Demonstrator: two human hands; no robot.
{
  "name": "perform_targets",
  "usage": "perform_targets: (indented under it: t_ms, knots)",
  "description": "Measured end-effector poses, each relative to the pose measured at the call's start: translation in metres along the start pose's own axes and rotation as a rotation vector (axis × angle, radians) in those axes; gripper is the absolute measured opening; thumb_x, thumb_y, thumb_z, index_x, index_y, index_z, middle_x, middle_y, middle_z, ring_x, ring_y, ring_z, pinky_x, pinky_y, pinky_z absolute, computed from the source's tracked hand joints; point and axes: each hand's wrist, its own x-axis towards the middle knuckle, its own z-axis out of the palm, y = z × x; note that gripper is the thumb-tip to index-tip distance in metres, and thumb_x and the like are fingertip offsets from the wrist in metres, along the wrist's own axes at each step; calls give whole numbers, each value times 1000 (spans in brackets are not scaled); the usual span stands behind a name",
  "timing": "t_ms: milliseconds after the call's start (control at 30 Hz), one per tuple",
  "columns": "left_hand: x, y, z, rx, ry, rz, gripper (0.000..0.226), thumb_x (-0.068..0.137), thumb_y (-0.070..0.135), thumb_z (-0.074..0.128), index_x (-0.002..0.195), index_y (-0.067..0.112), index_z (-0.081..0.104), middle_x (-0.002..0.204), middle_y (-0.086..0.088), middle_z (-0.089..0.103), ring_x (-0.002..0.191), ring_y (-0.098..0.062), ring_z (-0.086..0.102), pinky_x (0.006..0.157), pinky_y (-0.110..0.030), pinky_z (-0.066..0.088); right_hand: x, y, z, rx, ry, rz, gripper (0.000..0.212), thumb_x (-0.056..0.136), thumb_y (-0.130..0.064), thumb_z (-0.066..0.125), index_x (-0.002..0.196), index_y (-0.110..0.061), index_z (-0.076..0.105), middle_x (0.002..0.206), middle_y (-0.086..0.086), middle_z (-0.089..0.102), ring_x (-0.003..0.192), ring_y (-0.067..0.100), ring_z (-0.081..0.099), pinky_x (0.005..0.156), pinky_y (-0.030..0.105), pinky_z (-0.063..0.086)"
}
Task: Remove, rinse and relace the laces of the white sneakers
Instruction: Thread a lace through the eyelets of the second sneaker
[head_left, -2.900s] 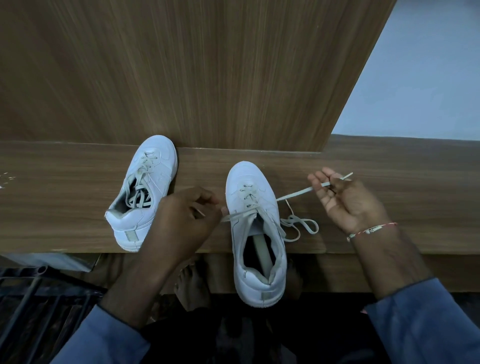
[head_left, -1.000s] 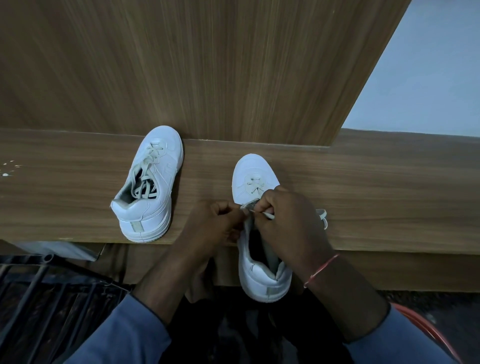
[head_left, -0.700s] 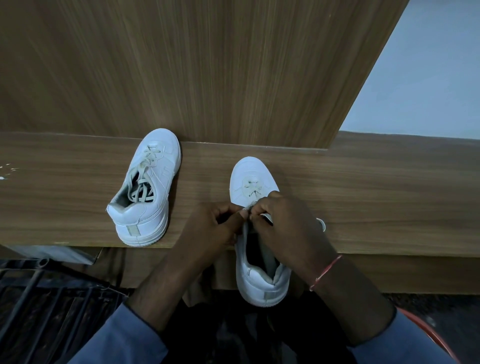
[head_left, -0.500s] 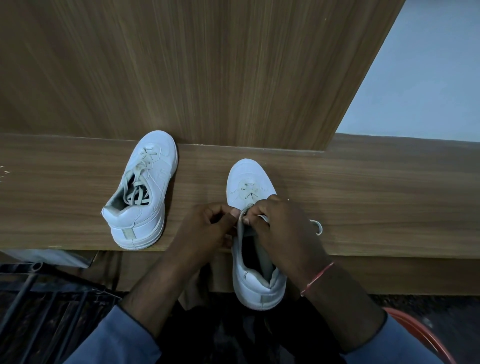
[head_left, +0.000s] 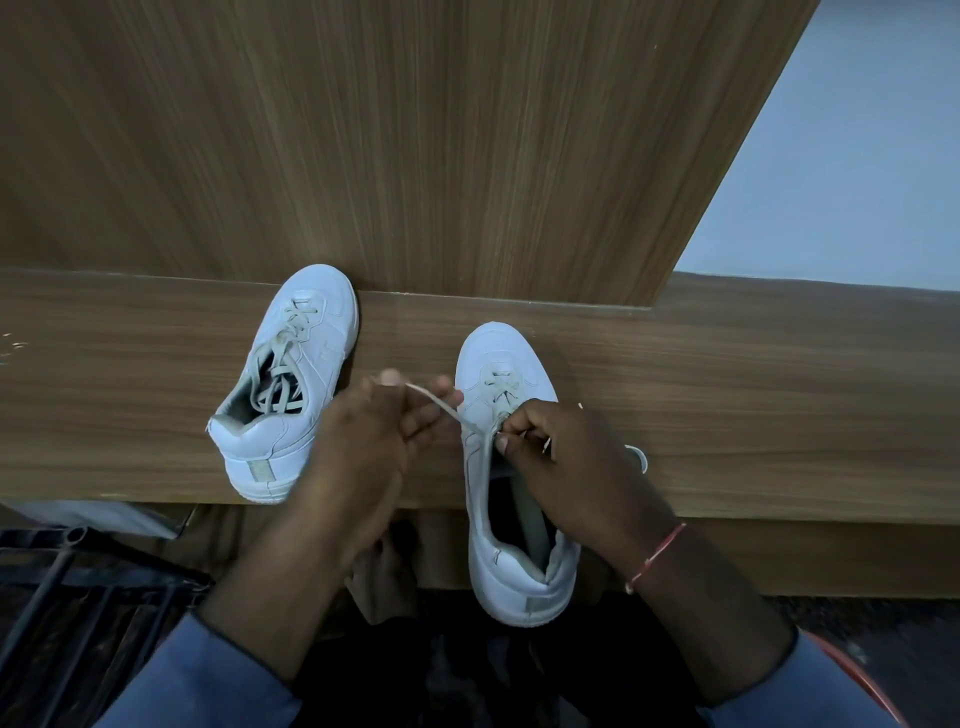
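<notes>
The left hand (head_left: 374, 447) pinches the free end of a flat off-white lace (head_left: 441, 408) between thumb and fingertips. The lace runs taut down to the eyelets of the half-laced sneaker (head_left: 493, 358) at frame centre. The right hand (head_left: 571, 462) curls its fingers at those eyelets, pinching the lace there, and a loop of it shows past the knuckles. This white shoe is laced only near the toe, and its heel overhangs the ledge edge. To its left, apart, stands the fully laced sneaker (head_left: 306, 374), toe against the back panel. Both rest on a wood-grain ledge (head_left: 753, 405). A matching panel (head_left: 415, 130) rises behind, with pale wall (head_left: 857, 156) at upper right and dark metal bars (head_left: 62, 582) at lower left.
</notes>
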Motion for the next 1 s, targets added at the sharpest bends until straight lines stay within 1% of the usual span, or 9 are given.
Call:
perform_targets:
  t_ms: [67,133,200,267,333,600,833,933,1000]
  knots:
    - [-6,13,5,-269,-36,-47,31,104,15,31,77,10,45,81,-12,70,70,-20,71,63,-29,59,1,0,3,2,8,-4,9,91,-31,63,85,-26,68,70,-14,63,67,-1,57,62,16,42]
    - [-13,9,12,-254,-8,-102,30,103,13,32,76,12,45,68,-6,63,47,-10,56,53,-24,54,1,-1,4,-12,9,-19,9,92,-29,61,85,-26,67,72,-13,64,69,2,59,66,24,47]
    - [-17,-4,16,148,17,-84,30,103,17,37,78,9,50,63,-3,56,41,-5,47,50,-20,47,0,-2,4,-37,2,-39,9,92,-27,59,87,-24,66,76,-12,66,74,7,61,71,33,52]
    - [-14,-16,15,691,-57,73,26,100,23,44,79,13,56,61,2,56,44,1,51,49,-14,41,-1,-3,4,-62,5,-91,9,91,-22,59,86,-21,65,75,-11,63,73,10,60,72,38,52]
    - [-8,-18,15,902,-139,225,22,98,23,51,77,20,56,62,7,57,50,3,52,53,-16,40,-2,-4,5,-86,35,-141,8,90,-20,59,84,-19,64,75,-9,60,73,13,58,71,41,51]
    - [-7,-7,-4,707,-377,-14,8,87,11,67,80,13,67,53,5,60,46,-7,51,48,-20,42,-3,-5,8,-226,107,-237,11,88,-23,56,78,-19,57,78,-5,57,71,19,56,64,43,48]
    - [3,-6,-11,1042,-259,361,19,81,18,72,67,22,60,57,7,56,55,-2,51,53,-14,36,-4,-7,10,-280,135,-248,11,87,-24,55,77,-20,57,76,-5,59,70,20,57,65,42,48]
    - [5,-4,-7,1220,-117,689,9,75,22,60,68,26,56,56,11,46,55,-10,46,53,-28,41,-5,-11,10,-328,143,-208,12,89,-27,54,79,-21,58,78,-4,62,72,18,57,66,36,47]
    - [10,-5,-3,1179,10,744,8,74,20,57,68,24,58,51,12,46,52,-12,48,51,-32,44,-5,-11,11,-343,182,-198,12,87,-27,54,77,-20,58,74,-4,63,69,19,58,62,35,46]
